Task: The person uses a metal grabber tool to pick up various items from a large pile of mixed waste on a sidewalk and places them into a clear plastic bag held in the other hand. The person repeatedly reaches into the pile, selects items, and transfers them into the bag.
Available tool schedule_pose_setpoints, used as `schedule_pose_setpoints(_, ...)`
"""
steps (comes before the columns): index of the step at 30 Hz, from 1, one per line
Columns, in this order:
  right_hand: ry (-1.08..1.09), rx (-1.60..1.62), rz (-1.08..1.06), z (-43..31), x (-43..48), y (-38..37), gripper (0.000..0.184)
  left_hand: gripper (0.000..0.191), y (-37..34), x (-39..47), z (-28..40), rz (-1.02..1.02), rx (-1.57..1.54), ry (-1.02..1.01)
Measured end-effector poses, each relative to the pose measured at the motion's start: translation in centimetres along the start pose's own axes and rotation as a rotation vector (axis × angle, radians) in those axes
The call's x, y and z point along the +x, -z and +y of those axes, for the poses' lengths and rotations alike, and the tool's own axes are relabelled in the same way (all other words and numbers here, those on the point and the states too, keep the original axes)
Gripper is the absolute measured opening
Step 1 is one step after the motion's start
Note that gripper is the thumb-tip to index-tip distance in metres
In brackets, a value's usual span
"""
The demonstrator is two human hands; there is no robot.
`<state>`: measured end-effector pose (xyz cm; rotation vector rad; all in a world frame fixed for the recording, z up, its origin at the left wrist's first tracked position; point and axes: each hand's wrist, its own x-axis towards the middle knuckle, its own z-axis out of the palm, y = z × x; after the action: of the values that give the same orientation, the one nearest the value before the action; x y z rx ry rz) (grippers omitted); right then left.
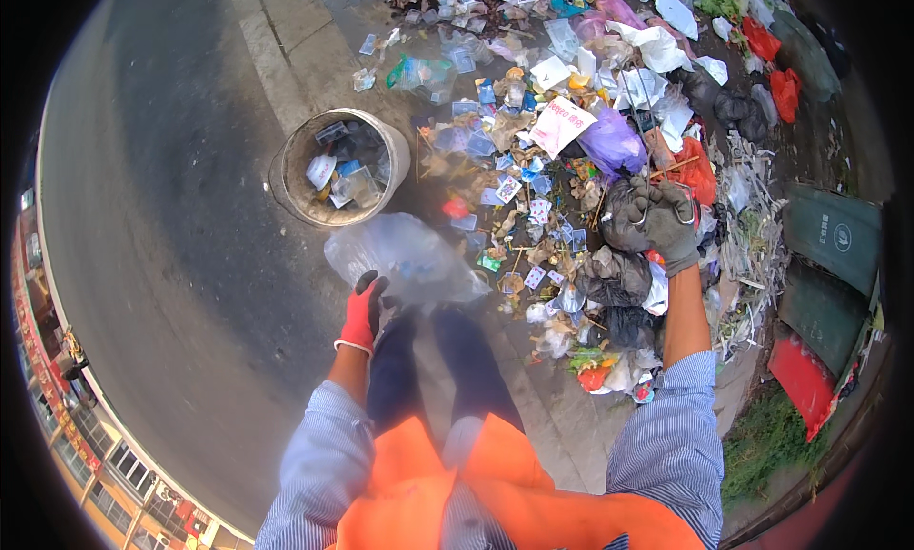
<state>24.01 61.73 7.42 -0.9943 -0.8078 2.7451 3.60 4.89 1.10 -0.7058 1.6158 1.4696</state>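
My left hand, in a red work glove with dark fingertips, grips the edge of a clear plastic bag. The bag is puffed out and blurred, with bits of something bluish inside. My right hand, in a grey glove, is closed around the looped handles of long metal tongs. Their thin rods reach away over the litter, past a brown wrapper; whether the tips hold anything, I cannot tell. Under and beside that hand lie black plastic bags, a purple bag and a red bag.
A whitish bucket holds plastic containers and a white bowl. Playing cards, paper and bags spread across the pavement. Green bins lie at the right, near a red panel. Asphalt road runs along the left.
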Motion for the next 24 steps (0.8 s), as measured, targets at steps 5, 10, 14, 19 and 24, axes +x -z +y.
schedule_pose_setpoints(5,-0.134,-0.166,-0.078,6.0,-1.5,-0.7,0.052,0.061,0.3,1.5,-0.3,-0.018,0.013,-0.002)
schedule_pose_setpoints(10,-0.268,-0.546,-0.159,8.7,2.1,-3.9,0.038,0.058,0.0,1.1,-0.6,-0.012,0.043,0.056)
schedule_pose_setpoints(14,-0.341,-0.372,-0.281,12.2,9.4,-1.8,0.029,0.060,-0.4,0.4,-0.9,-0.023,0.110,0.024)
schedule_pose_setpoints(19,-0.434,0.283,-0.283,17.8,16.1,-4.4,0.028,0.060,0.9,0.8,-2.0,-0.010,0.140,0.028)
schedule_pose_setpoints(24,-0.325,0.237,-0.201,20.0,20.9,-5.3,0.023,0.060,2.4,1.6,-3.1,-0.002,0.179,-0.060)
